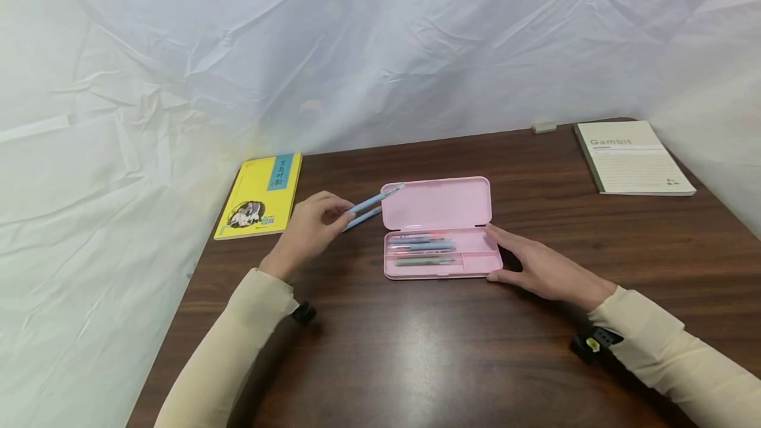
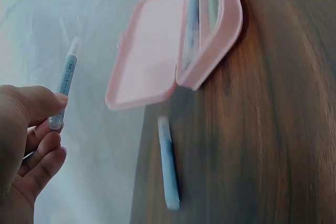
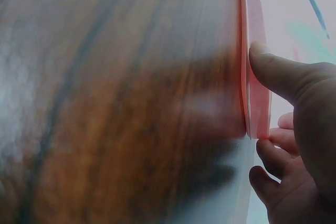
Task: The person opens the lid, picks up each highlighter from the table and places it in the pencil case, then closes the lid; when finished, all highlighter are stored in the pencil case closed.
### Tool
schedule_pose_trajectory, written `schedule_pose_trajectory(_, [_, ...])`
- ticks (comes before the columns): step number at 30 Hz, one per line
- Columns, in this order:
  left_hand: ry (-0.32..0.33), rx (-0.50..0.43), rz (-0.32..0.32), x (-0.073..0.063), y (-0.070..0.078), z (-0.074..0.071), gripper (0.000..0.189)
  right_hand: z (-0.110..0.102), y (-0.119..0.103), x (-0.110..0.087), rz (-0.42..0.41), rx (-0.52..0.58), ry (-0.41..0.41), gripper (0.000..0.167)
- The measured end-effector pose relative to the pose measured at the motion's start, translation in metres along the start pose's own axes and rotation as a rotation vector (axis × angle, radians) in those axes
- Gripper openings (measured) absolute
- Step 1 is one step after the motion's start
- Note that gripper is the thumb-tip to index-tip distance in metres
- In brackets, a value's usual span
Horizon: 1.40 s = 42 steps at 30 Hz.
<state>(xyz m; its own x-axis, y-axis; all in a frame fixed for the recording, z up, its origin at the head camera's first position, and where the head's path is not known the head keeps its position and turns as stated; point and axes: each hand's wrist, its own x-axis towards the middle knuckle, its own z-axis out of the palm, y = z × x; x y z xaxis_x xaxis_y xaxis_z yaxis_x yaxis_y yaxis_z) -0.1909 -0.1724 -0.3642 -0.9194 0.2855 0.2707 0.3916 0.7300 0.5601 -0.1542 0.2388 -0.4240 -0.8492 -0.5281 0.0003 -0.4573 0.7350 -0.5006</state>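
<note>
In the head view my left hand pinches a light blue pen between thumb and fingers, raised left of a pink pencil case. A second blue pen lies on the table below it. The case stands open, its lid tipped back, with several pens in the long rear compartment and a grey-green pen in a front one. My right hand grips the right end of the case, thumb at the front corner and fingers at the back, as the right wrist view also shows.
A yellow book lies at the back left of the dark wooden table. At the back right sits a cream notebook, with a small white block near the rear edge. White sheeting hangs behind.
</note>
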Motion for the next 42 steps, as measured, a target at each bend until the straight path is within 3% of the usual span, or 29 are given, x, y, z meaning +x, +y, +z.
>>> schedule_pose_trajectory(10, [-0.046,-0.057,0.113,0.004,0.018,0.010,0.013,0.000,0.000,0.000,-0.001,-0.004,0.003,0.088])
schedule_pose_trajectory(25, [-0.141,-0.074,0.258,0.001,0.036,0.044,0.015,0.001,0.000,-0.001,0.011,0.018,0.003,0.089])
schedule_pose_trajectory(32, [-0.222,-0.073,0.289,-0.003,0.036,0.058,0.016,0.001,0.001,0.000,-0.011,-0.002,0.013,0.088])
schedule_pose_trajectory(42, [-0.327,-0.003,0.335,-0.011,0.028,0.076,0.015,0.001,0.001,0.000,0.003,0.006,0.008,0.088])
